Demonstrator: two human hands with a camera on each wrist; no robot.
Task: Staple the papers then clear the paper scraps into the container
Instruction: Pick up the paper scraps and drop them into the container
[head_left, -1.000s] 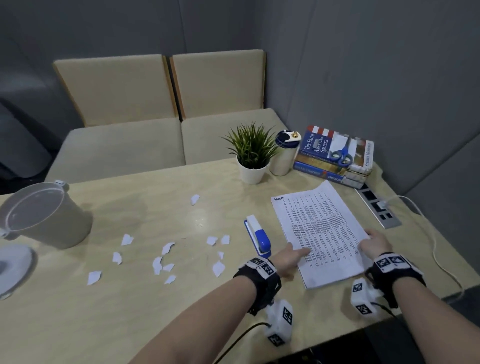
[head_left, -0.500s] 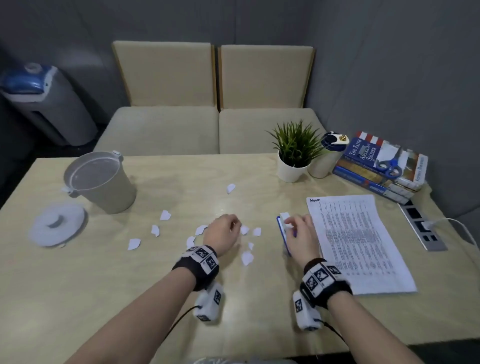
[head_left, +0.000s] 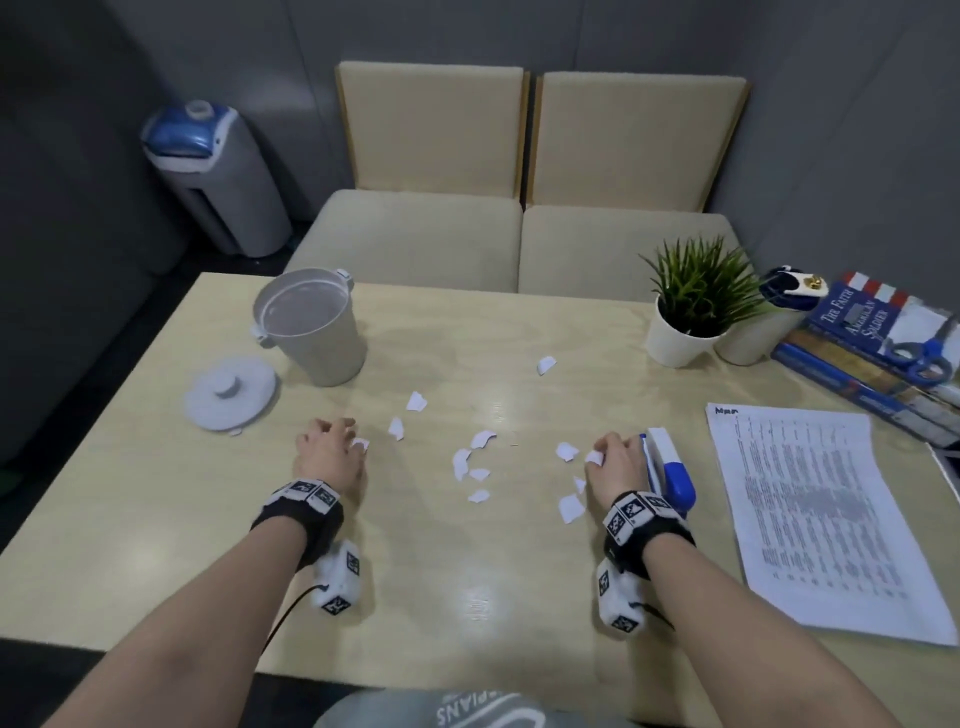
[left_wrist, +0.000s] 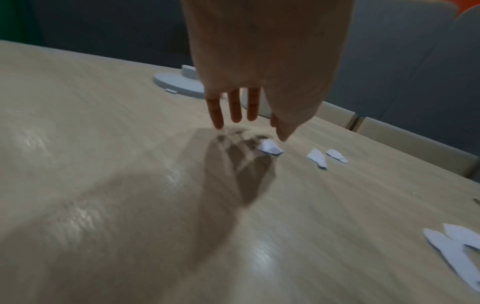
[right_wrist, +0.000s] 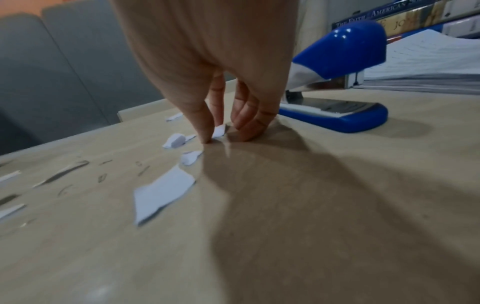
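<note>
Papers (head_left: 821, 514), book (head_left: 857, 317) titled "The Faith American Soldier"

Dim, motion-blurred, glossy overhead glare

Readable text: a book title, a spine fragment, a shirt print.

The top book (head_left: 860, 317) of the stack at the counter's far right reads "THE FAITH" and "AMERICAN SOLDIER" on its blue cover; in the right wrist view its spine (right_wrist: 384, 15) shows "THE FAITH" and "AMERICAN", and the spine below shows "JO". The stapled papers (head_left: 810, 509) carry rows of print too small to read, with an illegible handwritten mark at the top corner. Upside-down letters "PIANS" show on the person's shirt (head_left: 467, 713).
</note>
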